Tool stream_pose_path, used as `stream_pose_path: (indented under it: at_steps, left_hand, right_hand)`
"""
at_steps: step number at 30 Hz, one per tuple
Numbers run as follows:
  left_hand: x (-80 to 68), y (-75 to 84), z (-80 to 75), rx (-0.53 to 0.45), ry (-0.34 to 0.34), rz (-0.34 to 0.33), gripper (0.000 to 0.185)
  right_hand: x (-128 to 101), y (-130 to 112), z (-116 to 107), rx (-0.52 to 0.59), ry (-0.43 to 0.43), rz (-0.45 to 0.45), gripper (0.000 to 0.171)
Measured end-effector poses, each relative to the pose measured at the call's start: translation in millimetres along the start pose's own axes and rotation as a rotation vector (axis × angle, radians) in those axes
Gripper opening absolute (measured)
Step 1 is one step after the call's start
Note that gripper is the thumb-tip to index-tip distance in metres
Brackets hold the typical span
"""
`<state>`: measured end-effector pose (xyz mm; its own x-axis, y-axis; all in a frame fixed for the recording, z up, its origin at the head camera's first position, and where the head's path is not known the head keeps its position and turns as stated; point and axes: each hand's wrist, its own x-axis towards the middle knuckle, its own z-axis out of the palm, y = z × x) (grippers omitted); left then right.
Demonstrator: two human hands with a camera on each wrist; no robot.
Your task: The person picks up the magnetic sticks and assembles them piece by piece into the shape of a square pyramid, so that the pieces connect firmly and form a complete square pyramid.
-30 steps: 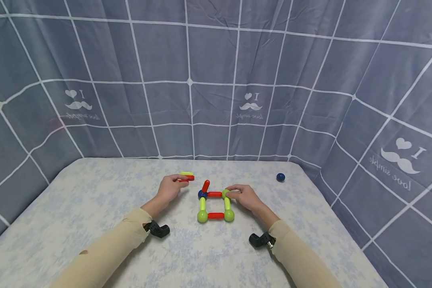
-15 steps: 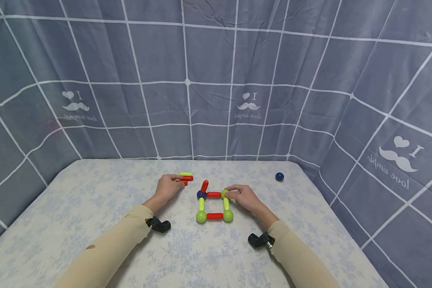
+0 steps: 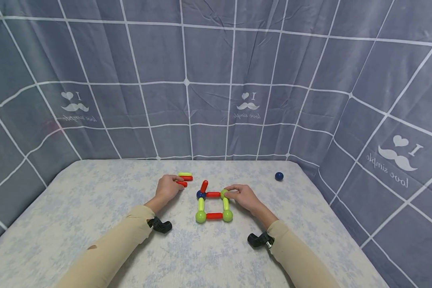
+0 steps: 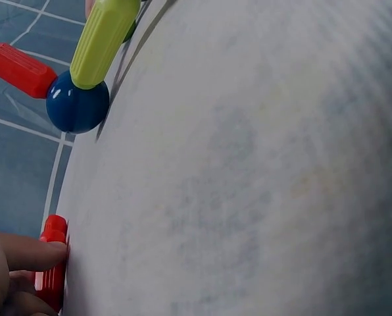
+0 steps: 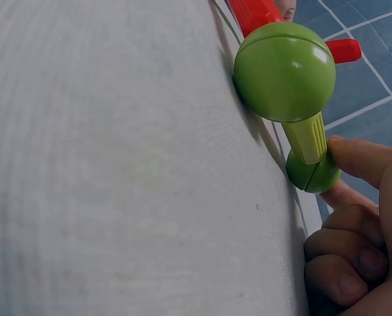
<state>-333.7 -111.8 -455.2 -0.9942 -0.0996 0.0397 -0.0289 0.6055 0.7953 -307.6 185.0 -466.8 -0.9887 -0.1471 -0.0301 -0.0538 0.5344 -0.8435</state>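
Both hands at a rod-and-ball square frame [image 3: 214,205], mid-table [image 3: 93,208].
Left hand [image 3: 168,187] curled, pinching a loose red rod [image 3: 182,184] left of frame, long axis roughly left-right, flat on cloth. Right hand [image 3: 243,197] curled, fingertips on far-right green ball [image 3: 224,194]. One red rod [image 3: 203,186] tilted up off blue ball [image 3: 201,195], pointing away and right.

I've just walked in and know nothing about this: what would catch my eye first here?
A bright square of red and yellow-green sticks and balls lies mid-table, with the right hand pinching its far right green ball. Just left, the left hand grips a loose red stick. A lone blue ball sits at the far right.
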Motion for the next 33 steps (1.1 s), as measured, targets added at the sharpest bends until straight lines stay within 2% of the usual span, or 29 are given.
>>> stream_pose_path:
  at_steps: [6,11,19,33]
  left_hand:
    - [-0.8,-2.1,0.4,-0.023,0.01,0.011,0.023]
    - [-3.9,-4.1,1.3,-0.096,0.009,0.013,0.019]
    - [-16.0,-0.1,-0.4,-0.266,-0.028,-0.067,0.027]
    - [-40.7,9.7,0.1,-0.399,-0.073,-0.13,0.032]
  right_hand:
    - [-0.1,0.1,1.6,-0.004,0.002,-0.002,0.029]
    - [-0.2,-0.8,2.0,-0.009,0.003,-0.001,0.029]
    - [-0.3,-0.9,1.2,0.005,-0.005,0.007,0.028]
    - [1.9,0.1,0.9,-0.009,0.004,-0.004,0.029]
